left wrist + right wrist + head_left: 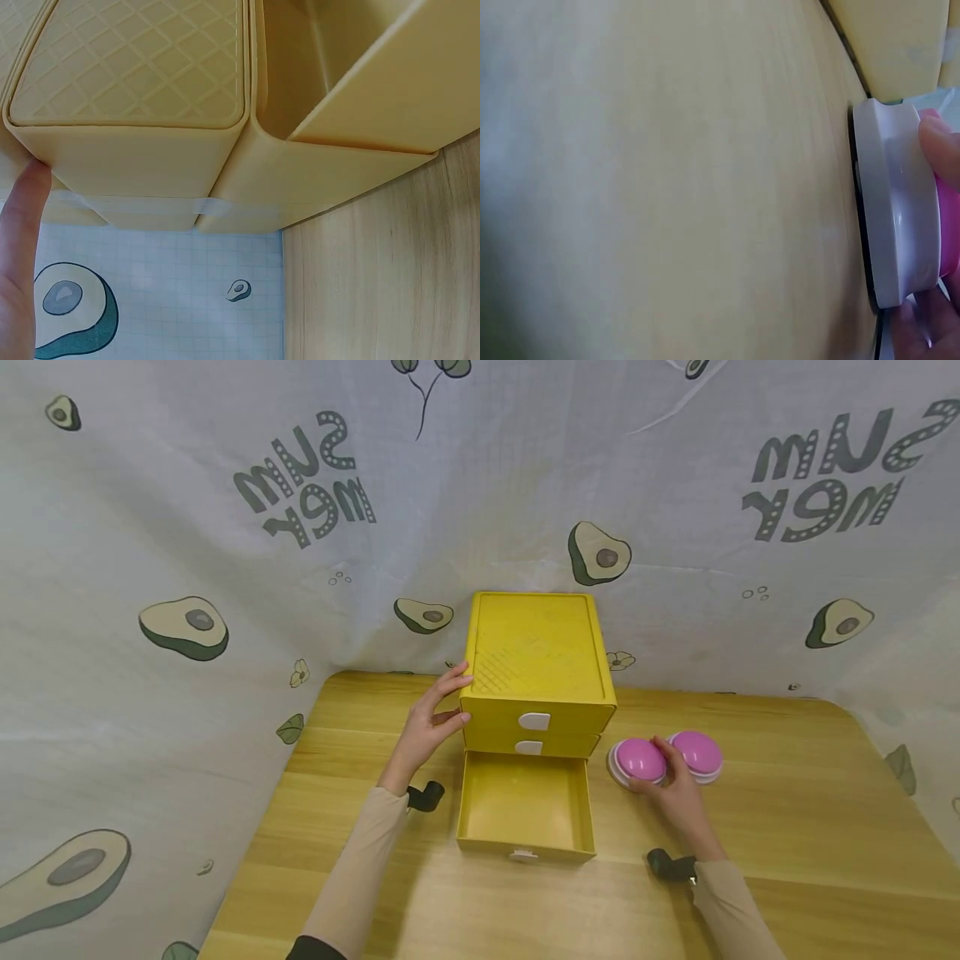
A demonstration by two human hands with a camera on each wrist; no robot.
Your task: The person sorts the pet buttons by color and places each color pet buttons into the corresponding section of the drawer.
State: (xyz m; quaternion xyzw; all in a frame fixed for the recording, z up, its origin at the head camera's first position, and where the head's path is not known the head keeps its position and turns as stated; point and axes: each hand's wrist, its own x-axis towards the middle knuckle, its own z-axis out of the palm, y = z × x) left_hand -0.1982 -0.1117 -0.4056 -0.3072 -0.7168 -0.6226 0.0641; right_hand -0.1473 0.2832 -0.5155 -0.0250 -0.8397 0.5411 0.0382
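A yellow drawer cabinet (543, 643) stands at the back of the table, its bottom drawer (525, 802) pulled out with nothing inside. The upper two drawers with white handles are closed. My left hand (420, 739) rests on the cabinet's left side, fingers extended; in the left wrist view a finger (21, 232) touches the cabinet wall (127, 161). Right of the cabinet, my right hand (681, 800) grips a pink-domed push button (639, 758) by its edges. Its white base (900, 202) shows in the right wrist view, low at the tabletop. A second pink push button (699, 752) sits just right of it.
The wooden table (810, 827) ends at a white cloth backdrop (480, 510) printed with avocados, close behind the cabinet. Black wrist cameras (427, 796) protrude beside both wrists. The open drawer juts forward between the two arms.
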